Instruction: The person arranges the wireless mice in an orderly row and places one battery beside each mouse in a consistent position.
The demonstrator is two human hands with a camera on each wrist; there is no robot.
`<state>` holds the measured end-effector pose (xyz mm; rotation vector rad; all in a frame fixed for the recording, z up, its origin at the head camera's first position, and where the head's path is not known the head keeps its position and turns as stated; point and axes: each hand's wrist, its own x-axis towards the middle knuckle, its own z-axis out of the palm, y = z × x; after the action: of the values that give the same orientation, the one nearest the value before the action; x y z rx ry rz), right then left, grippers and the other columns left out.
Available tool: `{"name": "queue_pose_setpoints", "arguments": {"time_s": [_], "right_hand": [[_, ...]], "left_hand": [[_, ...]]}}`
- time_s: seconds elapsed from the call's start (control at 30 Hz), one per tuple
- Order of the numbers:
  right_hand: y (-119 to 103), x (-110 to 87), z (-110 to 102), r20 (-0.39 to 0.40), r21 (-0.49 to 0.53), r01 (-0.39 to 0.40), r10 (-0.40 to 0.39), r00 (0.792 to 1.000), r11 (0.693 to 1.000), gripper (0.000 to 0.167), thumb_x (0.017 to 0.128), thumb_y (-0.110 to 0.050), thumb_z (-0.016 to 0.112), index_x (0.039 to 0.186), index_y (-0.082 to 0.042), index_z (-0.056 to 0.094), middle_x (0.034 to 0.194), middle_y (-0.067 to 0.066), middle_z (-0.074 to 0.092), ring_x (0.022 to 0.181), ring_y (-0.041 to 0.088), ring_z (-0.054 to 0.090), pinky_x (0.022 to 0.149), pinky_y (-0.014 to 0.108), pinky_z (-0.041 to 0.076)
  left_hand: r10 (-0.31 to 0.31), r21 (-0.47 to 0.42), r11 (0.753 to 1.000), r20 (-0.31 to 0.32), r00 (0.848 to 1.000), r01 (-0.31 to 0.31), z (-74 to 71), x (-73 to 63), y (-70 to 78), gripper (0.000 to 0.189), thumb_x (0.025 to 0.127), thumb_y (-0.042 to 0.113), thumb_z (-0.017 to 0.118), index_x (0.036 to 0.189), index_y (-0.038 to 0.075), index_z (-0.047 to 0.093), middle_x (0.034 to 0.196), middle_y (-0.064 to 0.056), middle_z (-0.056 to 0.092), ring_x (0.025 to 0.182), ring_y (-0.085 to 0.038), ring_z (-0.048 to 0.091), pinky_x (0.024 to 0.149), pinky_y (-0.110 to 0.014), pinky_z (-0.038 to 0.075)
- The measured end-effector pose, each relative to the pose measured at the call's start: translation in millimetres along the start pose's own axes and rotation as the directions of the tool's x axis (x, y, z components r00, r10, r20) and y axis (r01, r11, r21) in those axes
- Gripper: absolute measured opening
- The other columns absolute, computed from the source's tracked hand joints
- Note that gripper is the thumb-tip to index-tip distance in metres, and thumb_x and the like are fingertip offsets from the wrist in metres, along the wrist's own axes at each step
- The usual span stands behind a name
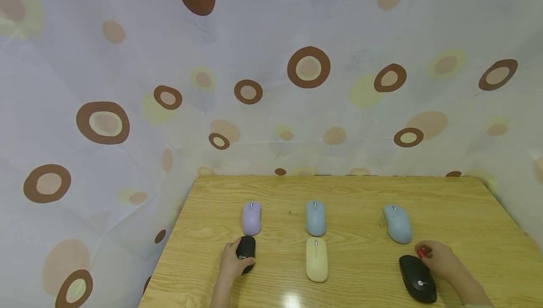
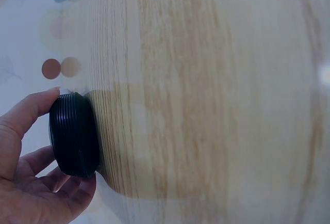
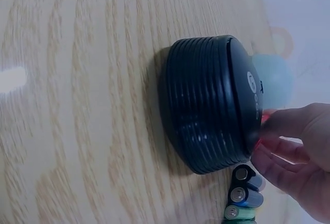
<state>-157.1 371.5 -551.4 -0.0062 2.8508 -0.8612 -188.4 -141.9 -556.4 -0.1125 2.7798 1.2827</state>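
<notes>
My left hand [image 1: 230, 262] grips a black computer mouse [image 1: 245, 250] on the table, thumb on one side and fingers on the other. In the left wrist view this mouse [image 2: 75, 133] shows its ribbed side. My right hand [image 1: 441, 260] pinches a small red object [image 1: 421, 253] beside a second, larger black mouse [image 1: 417, 279]. Fingers hide most of the red object, so I cannot tell its kind. Seen from the right wrist, the larger mouse [image 3: 211, 105] stands right by the fingertips, and several batteries [image 3: 242, 193] lie beside that hand.
A purple mouse [image 1: 252, 218] lies just beyond the left hand. In the middle, a blue mouse [image 1: 316, 218] sits behind a pale yellow mouse [image 1: 316, 260]. Another blue mouse [image 1: 398, 224] lies beyond the right hand. A spotted curtain [image 1: 271, 62] borders the wooden table [image 1: 360, 270].
</notes>
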Motion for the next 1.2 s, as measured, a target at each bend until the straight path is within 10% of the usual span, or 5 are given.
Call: {"name": "queue_pose_setpoints", "arguments": {"time_s": [0.23,0.5,0.93,1.2], "right_hand": [[-3.7,-0.9,-5.8,-0.167,0.069,-0.016,0.027,0.986,0.998,0.032,0.077,0.004,0.059,0.106,0.016,0.054,0.096,0.032,0.057,0.079,0.036,0.061,0.054,0.028,0.049],[-8.4,6.3,-13.1,-0.406,0.086,0.003,0.032,0.913,0.996,0.030,0.079,0.002,0.059,0.107,0.012,0.057,0.096,0.032,0.059,0.078,0.039,0.061,0.051,0.022,0.045],[-5.3,36.9,-20.2,-0.462,0.085,0.042,0.001,0.887,0.996,0.029,0.079,0.005,0.059,0.106,0.014,0.057,0.094,0.032,0.058,0.080,0.042,0.059,0.053,0.024,0.045],[-4.8,47.9,-16.4,-0.387,0.099,0.031,0.010,0.922,0.995,0.029,0.079,0.006,0.056,0.107,0.016,0.055,0.094,0.033,0.057,0.077,0.036,0.058,0.055,0.029,0.047]], "left_hand": [[-0.007,-0.007,1.000,0.003,1.000,0.007,-0.5,-0.6,1.6,0.071,0.069,0.010,0.077,0.129,-0.009,0.044,0.118,-0.028,0.046,0.107,-0.047,0.045,0.085,-0.055,0.042],[-0.020,-0.004,1.000,0.003,1.000,0.020,-0.1,-0.4,1.1,0.071,0.069,0.011,0.077,0.129,-0.008,0.044,0.118,-0.028,0.046,0.108,-0.046,0.045,0.085,-0.054,0.043],[-0.013,0.002,1.000,0.004,1.000,0.013,-0.7,-0.4,0.1,0.072,0.069,0.011,0.078,0.130,-0.008,0.044,0.118,-0.028,0.047,0.107,-0.047,0.046,0.085,-0.055,0.043],[-0.017,-0.001,1.000,0.000,1.000,0.017,0.9,0.1,-2.0,0.072,0.068,0.010,0.078,0.129,-0.008,0.044,0.118,-0.028,0.047,0.107,-0.047,0.046,0.084,-0.055,0.043]]}}
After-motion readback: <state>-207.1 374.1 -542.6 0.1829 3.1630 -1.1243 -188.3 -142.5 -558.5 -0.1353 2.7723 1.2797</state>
